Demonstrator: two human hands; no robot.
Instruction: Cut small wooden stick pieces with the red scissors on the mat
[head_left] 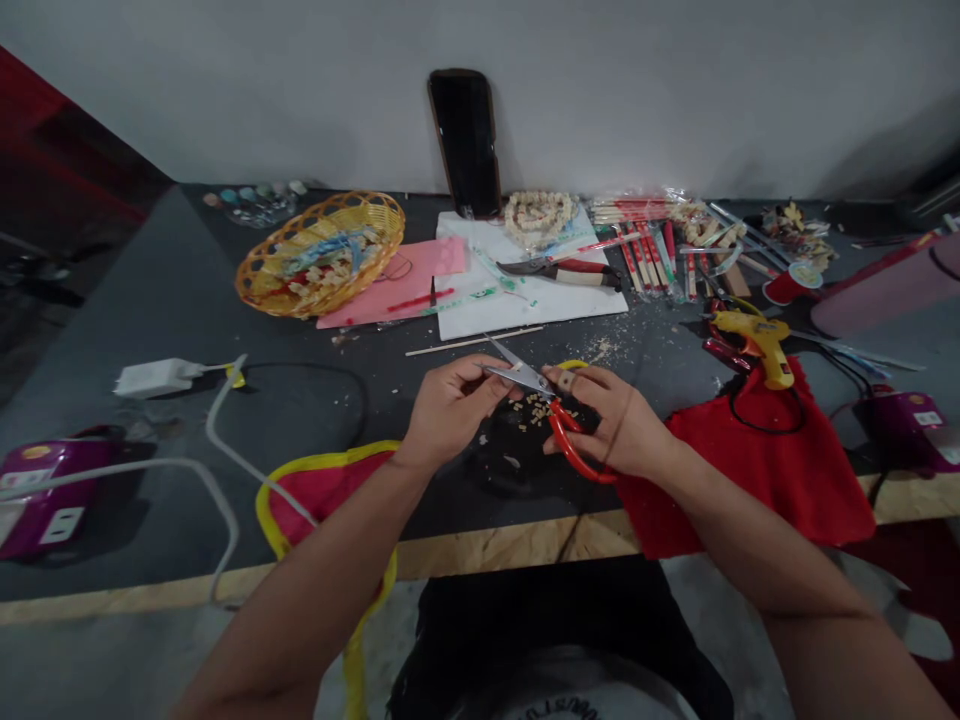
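My right hand (619, 420) grips a pair of scissors (529, 377) by the red handles, with a ring or band on one finger. The blades are parted and point left toward my left hand (454, 405). My left fingertips are pinched on a small pale piece (516, 367) between the blades; most of it is hidden, so its exact kind is unclear. Below the scissors several tiny cut bits (532, 410) lie scattered on the dark table (300, 400). A thin wooden stick (472, 341) lies just beyond my hands.
Behind are a wicker basket (255, 280), white paper (465, 315), pliers-like cutters (592, 272), a leaning phone (465, 140) and wrapped chopsticks (649, 260). A yellow glue gun (757, 340) rests by red cloth (780, 460) at right. A white cable (217, 430) and charger (154, 378) lie left.
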